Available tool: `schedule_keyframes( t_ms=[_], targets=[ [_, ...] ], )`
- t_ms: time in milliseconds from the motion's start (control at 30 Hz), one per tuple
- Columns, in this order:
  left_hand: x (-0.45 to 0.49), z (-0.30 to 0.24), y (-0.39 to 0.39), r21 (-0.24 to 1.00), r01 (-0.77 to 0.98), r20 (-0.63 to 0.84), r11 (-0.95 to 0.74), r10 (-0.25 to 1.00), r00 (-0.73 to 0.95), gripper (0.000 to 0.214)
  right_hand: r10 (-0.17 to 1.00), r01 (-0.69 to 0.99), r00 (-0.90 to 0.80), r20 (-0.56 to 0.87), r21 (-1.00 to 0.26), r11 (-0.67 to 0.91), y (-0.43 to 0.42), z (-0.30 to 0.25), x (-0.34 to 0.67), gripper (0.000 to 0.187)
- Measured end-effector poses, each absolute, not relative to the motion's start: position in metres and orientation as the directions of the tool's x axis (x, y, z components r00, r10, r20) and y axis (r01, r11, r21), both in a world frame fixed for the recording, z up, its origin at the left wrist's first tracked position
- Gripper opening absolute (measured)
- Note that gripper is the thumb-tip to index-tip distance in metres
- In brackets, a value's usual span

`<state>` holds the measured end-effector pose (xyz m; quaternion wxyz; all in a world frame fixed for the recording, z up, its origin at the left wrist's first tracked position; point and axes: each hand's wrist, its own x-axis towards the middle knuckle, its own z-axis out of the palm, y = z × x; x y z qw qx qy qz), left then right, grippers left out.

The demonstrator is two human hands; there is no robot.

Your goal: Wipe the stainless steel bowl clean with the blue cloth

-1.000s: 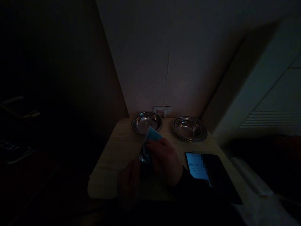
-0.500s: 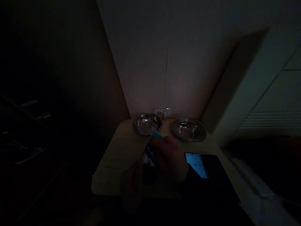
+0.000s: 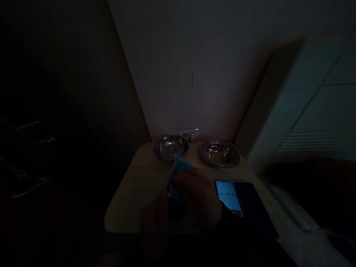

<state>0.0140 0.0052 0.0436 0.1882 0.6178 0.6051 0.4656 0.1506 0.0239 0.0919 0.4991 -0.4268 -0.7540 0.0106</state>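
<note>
The scene is very dark. Over the front of the small table, my right hand pinches a thin light-blue piece, a cloth or a packet, with its pointed corner sticking up. My left hand is lower and to the left, its fingers closed at the lower edge of the same piece. A dark, partly shiny area lies between the hands, and I cannot make out what it is. Just beyond the blue corner sits a round metal dish. Another metal dish, seemingly stacked, stands to its right.
The pale wooden table stands against a wall with a socket and a plug. A lit phone showing a timer lies on a dark flat thing beside my right wrist. A pale louvred panel is at the right.
The view has shifted slightly, so the dishes and phone appear a little further left. Both hands keep hold of the blue piece, whose shiny patch is now mostly hidden.
</note>
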Motion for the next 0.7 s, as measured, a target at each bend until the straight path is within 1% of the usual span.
schedule_keyframes(
  t_ms=[133,267,367,467,533,633,700],
  targets=[
    [0.013,0.047,0.008,0.782,0.588,0.343,-0.206,0.930,-0.131,0.039,0.758,0.654,-0.003,0.652,-0.573,0.494,0.024,0.095,0.147,0.011],
    [0.008,0.051,0.008,0.727,0.653,0.340,-0.213,0.938,-0.072,0.036,0.785,0.612,-0.003,0.620,-0.620,0.492,0.027,0.092,0.143,0.008],
    [0.006,0.048,0.005,0.669,0.700,0.410,-0.250,0.909,-0.067,0.039,0.810,0.600,0.062,0.583,-0.671,0.437,0.030,0.091,0.145,0.010],
    [0.007,0.043,0.003,0.622,0.727,0.498,-0.291,0.863,-0.081,0.039,0.791,0.591,0.017,0.611,-0.645,0.485,0.031,0.090,0.147,0.012],
    [0.007,0.039,0.002,0.609,0.728,0.516,-0.315,0.854,-0.063,0.040,0.771,0.578,0.000,0.637,-0.629,0.520,0.031,0.091,0.148,0.012],
    [0.007,0.035,-0.001,0.594,0.732,0.534,-0.334,0.844,-0.048,0.040,0.781,0.577,0.081,0.619,-0.668,0.470,0.033,0.091,0.149,0.010],
    [0.008,0.032,-0.004,0.576,0.748,0.556,-0.329,0.829,-0.064,0.038,0.780,0.581,0.066,0.622,-0.660,0.477,0.032,0.091,0.149,0.011]
  ],
)
